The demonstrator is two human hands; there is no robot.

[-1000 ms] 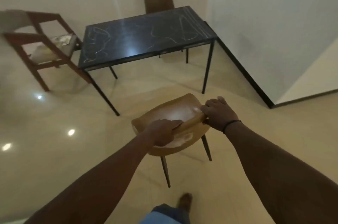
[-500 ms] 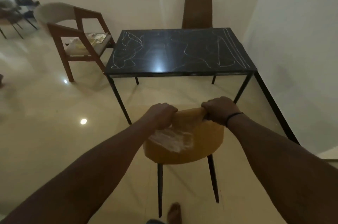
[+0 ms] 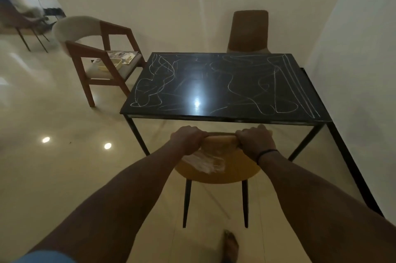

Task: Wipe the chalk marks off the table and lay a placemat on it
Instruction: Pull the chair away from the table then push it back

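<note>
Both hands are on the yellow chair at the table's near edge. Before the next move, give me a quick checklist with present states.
1. Left hand grips the yellow chair back: ok.
2. Right hand grips it too: ok.
3. Chalk marks wiped off the table: not ok, scribbles all over.
4. Cloth in hand: not ok, both hands on the chair.
5. Placemat located: cannot tell; items lie on the wooden armchair seat.

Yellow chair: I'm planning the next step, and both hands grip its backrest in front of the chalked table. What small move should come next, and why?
Probably let go of the yellow chair. The left hand and right hand are both clamped on its backrest, while the chalk marks cover the table unwiped, so free hands are needed.
</note>
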